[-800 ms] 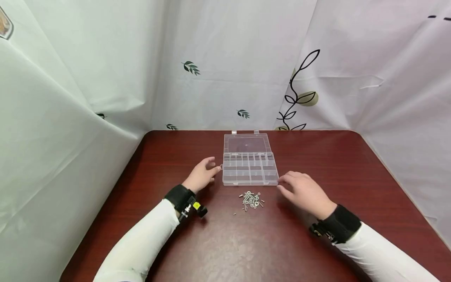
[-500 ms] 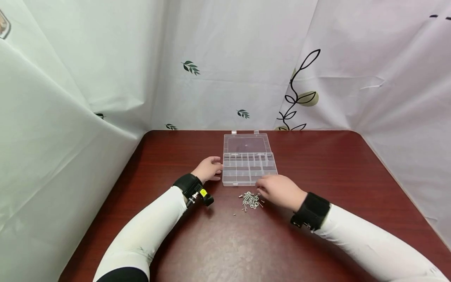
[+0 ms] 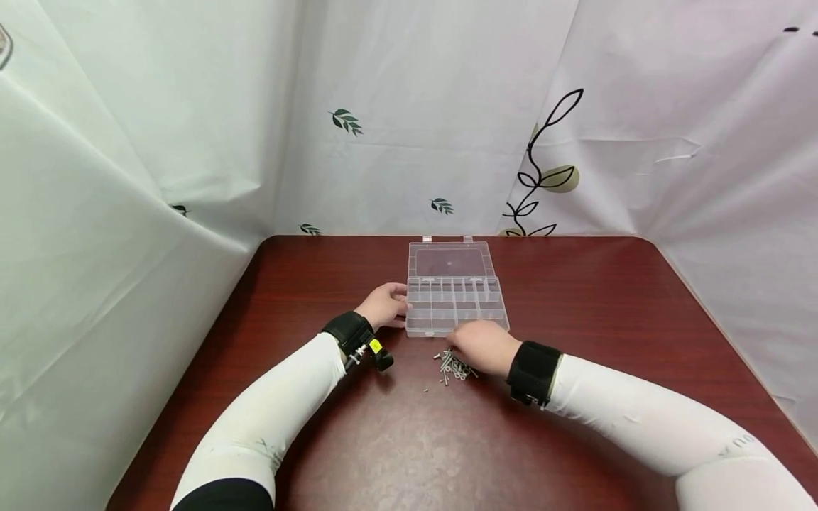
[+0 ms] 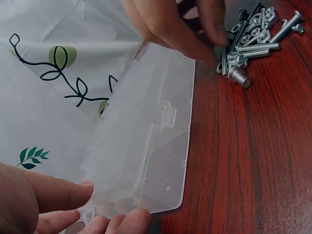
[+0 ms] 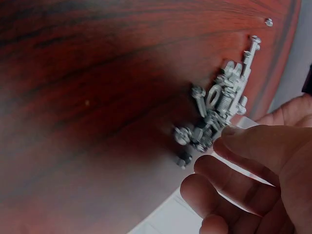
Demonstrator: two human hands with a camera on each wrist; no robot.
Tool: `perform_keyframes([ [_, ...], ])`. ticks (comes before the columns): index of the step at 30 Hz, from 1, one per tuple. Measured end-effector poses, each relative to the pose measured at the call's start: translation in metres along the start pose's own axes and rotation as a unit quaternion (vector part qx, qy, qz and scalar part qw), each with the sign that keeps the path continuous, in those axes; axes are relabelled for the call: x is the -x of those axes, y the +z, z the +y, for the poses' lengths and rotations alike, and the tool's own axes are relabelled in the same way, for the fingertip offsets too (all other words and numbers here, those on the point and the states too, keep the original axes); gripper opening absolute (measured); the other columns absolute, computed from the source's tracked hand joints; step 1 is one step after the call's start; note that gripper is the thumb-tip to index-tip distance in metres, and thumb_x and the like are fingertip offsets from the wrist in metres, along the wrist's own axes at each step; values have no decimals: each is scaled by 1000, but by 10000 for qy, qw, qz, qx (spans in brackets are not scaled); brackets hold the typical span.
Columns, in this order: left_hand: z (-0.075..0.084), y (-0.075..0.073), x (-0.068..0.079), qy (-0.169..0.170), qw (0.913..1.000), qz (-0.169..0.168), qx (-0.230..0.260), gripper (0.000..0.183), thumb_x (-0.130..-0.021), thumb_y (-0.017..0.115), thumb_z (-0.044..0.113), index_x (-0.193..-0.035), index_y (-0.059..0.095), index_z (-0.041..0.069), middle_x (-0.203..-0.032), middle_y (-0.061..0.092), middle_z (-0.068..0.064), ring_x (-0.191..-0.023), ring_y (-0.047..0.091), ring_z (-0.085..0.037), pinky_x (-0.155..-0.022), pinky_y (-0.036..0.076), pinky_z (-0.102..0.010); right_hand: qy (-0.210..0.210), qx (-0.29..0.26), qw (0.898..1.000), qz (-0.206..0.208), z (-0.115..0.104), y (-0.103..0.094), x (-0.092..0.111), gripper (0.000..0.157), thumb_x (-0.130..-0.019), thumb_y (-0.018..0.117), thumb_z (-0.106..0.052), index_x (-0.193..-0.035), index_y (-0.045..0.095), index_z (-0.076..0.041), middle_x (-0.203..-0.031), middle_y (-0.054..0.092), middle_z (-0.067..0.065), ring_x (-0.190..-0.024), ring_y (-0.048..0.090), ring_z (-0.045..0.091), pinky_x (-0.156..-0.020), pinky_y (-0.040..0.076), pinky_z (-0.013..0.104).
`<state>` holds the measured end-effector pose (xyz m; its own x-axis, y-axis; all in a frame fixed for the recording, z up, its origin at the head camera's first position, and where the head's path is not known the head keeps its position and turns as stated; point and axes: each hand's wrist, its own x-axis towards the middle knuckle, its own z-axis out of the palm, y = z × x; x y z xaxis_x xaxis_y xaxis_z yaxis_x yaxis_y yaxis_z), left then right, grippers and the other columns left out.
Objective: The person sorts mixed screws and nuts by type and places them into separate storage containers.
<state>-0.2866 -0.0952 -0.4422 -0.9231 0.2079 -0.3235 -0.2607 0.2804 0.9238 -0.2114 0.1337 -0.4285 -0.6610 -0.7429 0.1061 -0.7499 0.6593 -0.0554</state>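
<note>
A clear plastic compartment box (image 3: 442, 305) lies on the table, its hinged lid (image 3: 450, 261) laid back behind it. My left hand (image 3: 385, 304) is at the box's left side, its spread fingertips touching the end wall; the left wrist view has the thumb (image 4: 78, 195) near the box's corner. Just in front of the box is a small heap of metal screws, nuts and washers (image 3: 452, 365). My right hand (image 3: 483, 345) reaches over the heap's far right part, partly covering it. In the right wrist view its thumb and loosely bent fingers (image 5: 229, 180) come up to the hardware, nothing visibly held.
One small loose piece (image 3: 425, 389) lies apart, left of the heap. The dark red wooden table (image 3: 383, 454) extends around the box. A white curtain (image 3: 409, 106) with printed leaves hangs behind and at both sides.
My right hand has moved left from the box's front right corner to over the heap. My left hand has edged right against the box, which has shifted very slightly right.
</note>
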Motion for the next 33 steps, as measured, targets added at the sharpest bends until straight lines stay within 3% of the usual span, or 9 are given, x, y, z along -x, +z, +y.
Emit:
perform_keyframes([
  [6,1,-2,2,-12,10000,-63,47,56,-96,59,0,-148,40,3,-126,58,-21,-101,66,-31,-75,59,-39,154,-106,9996,-188,-2,5,-5,23,-86,69,-12,-69,55,-20,-64,53,-8,-60,56,14,-56,49,36],
  [17,0,-5,1,-41,9999,-157,36,58,-96,59,0,-150,38,4,-128,57,-21,-101,67,-30,-74,59,-38,326,-742,9936,-785,0,1,-14,22,-83,72,-10,-69,57,-18,-62,48,-10,-55,44,8,-52,41,27],
  [25,0,-4,2,-19,9999,-156,-22,57,-96,59,-1,-149,39,3,-127,57,-21,-102,66,-31,-73,59,-38,469,-815,9941,-544,-3,-1,-11,23,-81,68,-9,-68,53,-18,-61,46,-10,-55,42,8,-51,37,26],
  [33,-2,-1,7,34,9995,-284,-108,57,-96,59,-1,-149,39,3,-129,57,-20,-103,66,-30,-77,59,-39,960,-1028,9900,-129,1,-27,-31,17,-84,64,-9,-70,57,-17,-63,51,-7,-56,46,9,-52,40,27],
])
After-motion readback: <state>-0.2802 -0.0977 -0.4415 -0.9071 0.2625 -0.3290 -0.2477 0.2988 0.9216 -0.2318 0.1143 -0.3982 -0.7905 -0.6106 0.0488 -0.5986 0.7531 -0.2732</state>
